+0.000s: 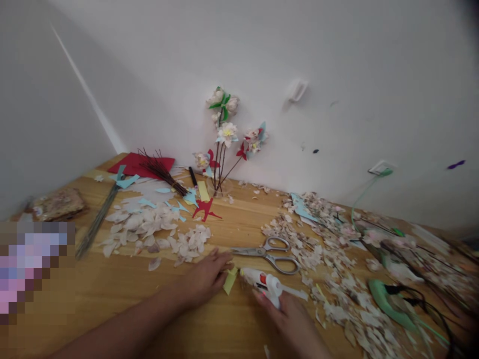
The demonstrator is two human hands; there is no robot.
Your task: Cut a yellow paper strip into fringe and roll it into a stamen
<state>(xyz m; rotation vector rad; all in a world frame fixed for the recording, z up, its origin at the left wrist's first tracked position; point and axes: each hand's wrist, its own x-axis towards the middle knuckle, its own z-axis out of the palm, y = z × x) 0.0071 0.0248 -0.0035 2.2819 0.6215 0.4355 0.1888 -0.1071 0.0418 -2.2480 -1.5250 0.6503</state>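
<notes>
Right now I see the left hand (212, 275) with its fingertips pinched together on a strip of yellow paper (230, 282), held low over the table (209, 319). On my right, the right hand (288, 316) is wrapped around the glue gun (260, 280), whose nozzle points at the paper; from my view I can't tell whether the two touch. Just beyond both hands lie the scissors (275, 258), their handles apart and their tips near the left fingers. Farther out, I make out pale petals (149, 222) heaped to the left and a red paper scrap (205, 210) behind them. Against the wall, handmade flowers (227, 133) stand upright on stems in a clear cup (224, 190). A bundle of twigs (164, 174) rests partly on a red sheet (129, 163).
</notes>
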